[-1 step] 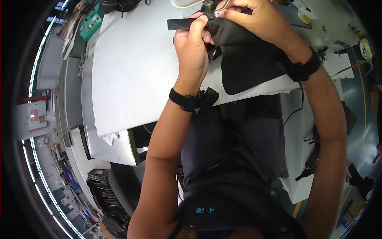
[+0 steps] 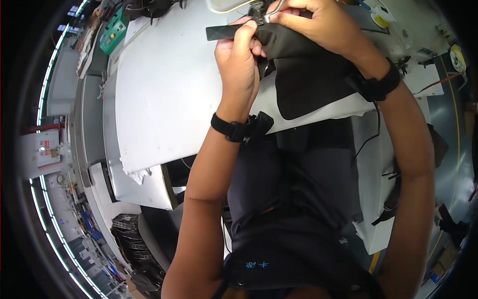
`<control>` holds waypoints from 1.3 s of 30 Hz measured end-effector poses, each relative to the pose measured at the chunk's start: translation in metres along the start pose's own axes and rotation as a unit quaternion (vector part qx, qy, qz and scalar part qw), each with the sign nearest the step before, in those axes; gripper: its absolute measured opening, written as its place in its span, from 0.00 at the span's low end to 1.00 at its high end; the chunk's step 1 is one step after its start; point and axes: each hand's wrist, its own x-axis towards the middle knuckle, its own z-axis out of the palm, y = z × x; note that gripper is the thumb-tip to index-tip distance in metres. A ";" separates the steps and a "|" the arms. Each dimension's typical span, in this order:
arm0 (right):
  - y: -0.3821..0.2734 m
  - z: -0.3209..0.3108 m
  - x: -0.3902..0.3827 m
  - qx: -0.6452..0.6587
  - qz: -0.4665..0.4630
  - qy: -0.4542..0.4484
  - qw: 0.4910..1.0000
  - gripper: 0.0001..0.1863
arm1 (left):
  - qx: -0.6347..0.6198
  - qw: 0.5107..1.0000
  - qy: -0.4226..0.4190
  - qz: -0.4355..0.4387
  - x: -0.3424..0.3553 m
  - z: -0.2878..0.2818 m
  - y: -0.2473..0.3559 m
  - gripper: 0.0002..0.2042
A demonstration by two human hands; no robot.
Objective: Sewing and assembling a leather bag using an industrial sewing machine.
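Note:
At the top of the head view, my left hand (image 2: 242, 47) is closed, its thumb pressing on a flat black strip (image 2: 219, 33) that sticks out to the left. Dark brown fabric (image 2: 311, 74) runs from beside these fingers across the table to the right and hangs toward its front edge. My right hand (image 2: 318, 22) is closed too, fingertips pinched beside a bent metal rod (image 2: 275, 9); what they grip is partly hidden. Between both hands sits a small metal mechanism (image 2: 257, 11), like a sewing machine's foot. A short zipper-like edge (image 2: 265, 70) shows below my left fingers.
The white tabletop (image 2: 164, 99) stretches to the left. A green box (image 2: 114, 32) stands at the far left, and a black item (image 2: 149, 7) lies at the back. A small white bottle (image 2: 381, 17) with a yellow label is at the back right. A black cable (image 2: 377, 129) hangs by my right forearm.
The view has shifted slightly. Both hands, the strip and the fabric keep the same arrangement.

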 end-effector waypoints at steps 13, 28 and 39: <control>0.004 0.001 -0.005 -0.025 -0.033 0.004 0.999 0.06 | 0.011 1.000 0.016 -0.008 -0.005 0.000 0.002 0.10; 0.010 0.008 -0.007 0.043 0.032 0.017 0.998 0.06 | 0.012 1.000 0.015 -0.003 -0.005 -0.001 0.001 0.09; 0.005 0.001 -0.007 0.004 0.000 -0.004 1.000 0.06 | 0.021 0.999 0.011 -0.024 -0.001 -0.004 0.003 0.10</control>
